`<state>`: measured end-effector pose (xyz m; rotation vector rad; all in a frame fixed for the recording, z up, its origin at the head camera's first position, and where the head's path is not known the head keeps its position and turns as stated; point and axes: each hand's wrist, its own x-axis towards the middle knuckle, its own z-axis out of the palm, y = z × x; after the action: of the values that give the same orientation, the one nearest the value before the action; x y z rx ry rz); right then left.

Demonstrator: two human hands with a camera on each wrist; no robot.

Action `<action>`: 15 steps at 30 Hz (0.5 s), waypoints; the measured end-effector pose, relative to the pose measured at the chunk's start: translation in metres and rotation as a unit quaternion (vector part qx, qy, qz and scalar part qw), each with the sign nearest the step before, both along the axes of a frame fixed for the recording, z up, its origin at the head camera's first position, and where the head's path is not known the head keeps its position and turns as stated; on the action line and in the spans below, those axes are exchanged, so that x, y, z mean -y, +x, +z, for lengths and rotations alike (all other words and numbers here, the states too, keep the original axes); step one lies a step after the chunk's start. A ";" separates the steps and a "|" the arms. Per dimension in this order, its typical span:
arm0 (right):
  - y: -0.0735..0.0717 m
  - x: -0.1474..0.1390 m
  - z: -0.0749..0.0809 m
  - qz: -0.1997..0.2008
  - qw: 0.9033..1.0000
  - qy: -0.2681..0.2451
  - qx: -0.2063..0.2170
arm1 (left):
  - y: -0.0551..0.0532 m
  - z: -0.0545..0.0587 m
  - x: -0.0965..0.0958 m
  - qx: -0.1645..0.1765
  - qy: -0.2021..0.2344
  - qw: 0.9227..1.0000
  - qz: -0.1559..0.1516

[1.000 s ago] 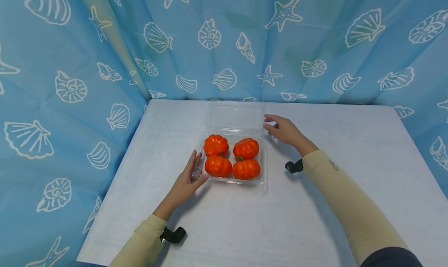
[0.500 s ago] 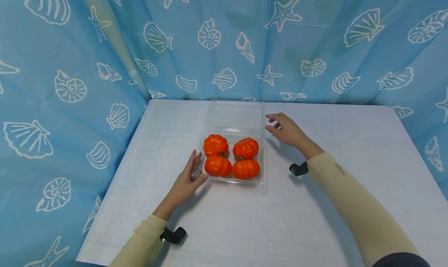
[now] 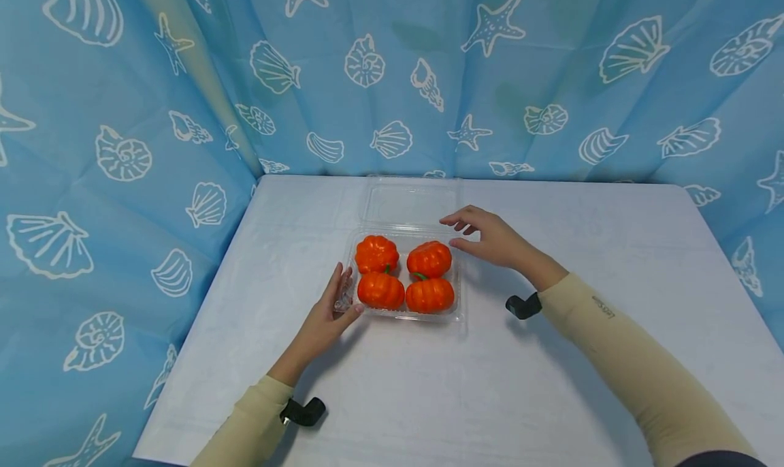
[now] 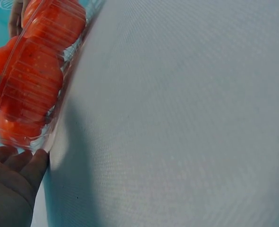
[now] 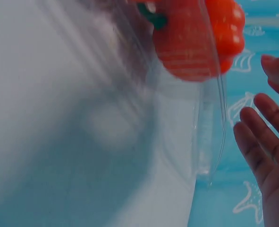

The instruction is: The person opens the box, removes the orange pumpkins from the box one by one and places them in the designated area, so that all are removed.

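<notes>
Your left hand [image 3: 323, 317] is left of the middle of the frame, its fingers straight and spread, touching the left side of the clear box [image 3: 404, 266] but not wrapped round it. The box lies mid-frame, long side running left to right, with four orange pumpkins [image 3: 381, 291] inside, two by two. Its clear lid [image 3: 407, 201] lies open just above it in the frame. Your right hand [image 3: 493, 239] hangs by the box's upper right corner — fingers loosely bent, holding nothing. It's the hand nearer the lid, which lies up and left of its fingertips.
</notes>
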<state>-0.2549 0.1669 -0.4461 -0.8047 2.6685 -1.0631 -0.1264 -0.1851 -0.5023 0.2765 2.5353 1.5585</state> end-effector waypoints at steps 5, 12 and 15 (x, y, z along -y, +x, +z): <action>0.008 0.006 0.003 0.052 0.998 -0.016 0.028 | -0.001 -0.001 0.000 0.000 0.001 1.000 0.000; 0.012 0.012 0.001 0.079 0.996 0.008 0.039 | -0.001 0.000 -0.002 0.003 0.001 1.000 0.004; 0.013 0.015 -0.001 0.090 0.995 0.026 0.033 | -0.001 0.000 -0.003 0.005 0.006 1.000 0.005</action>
<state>-0.2419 0.1523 -0.4467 -0.9620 2.5021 -0.9563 -0.1269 -0.1826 -0.5019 0.2576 2.5240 1.5757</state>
